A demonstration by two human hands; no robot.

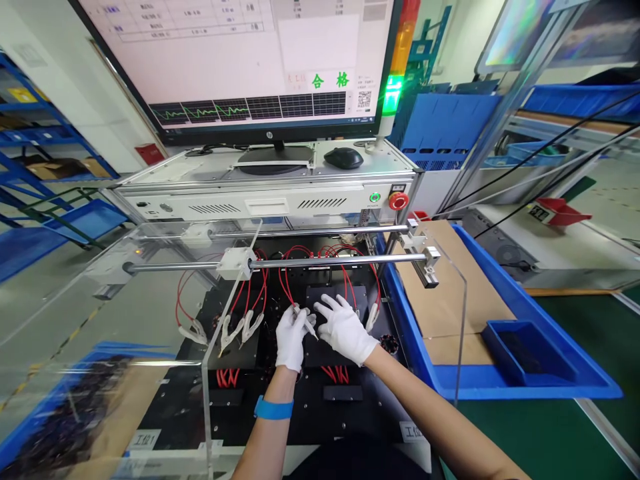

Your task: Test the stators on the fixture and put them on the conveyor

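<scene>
The fingers of the left hand (291, 337) were pinched around a small white clip (306, 322) on a red wire. The fingers of the right hand (345, 328) were spread wide and flat, touching the black block (334, 298) just beside that clip. Both hands wore white gloves, and a blue band (273, 408) sat on the left wrist.

The clip was near the middle of the black test bench (300, 407), under a long metal bar (325, 262). More clips (235, 330) hung loose to the left, near the clear plastic wall (220, 333). Another clip (371, 317) hung to the right. None of these seemed to be fixed onto anything.

Red wires (287, 280) looped up to the back edge of the bench. Above, a big screen (245, 60) showed green signs, and a green light (394, 90) glowed beside it. So the test looked finished, I think, and the clips looked like they were coming off. One clip was in hand. To the right sat a blue tray (525, 347).
</scene>
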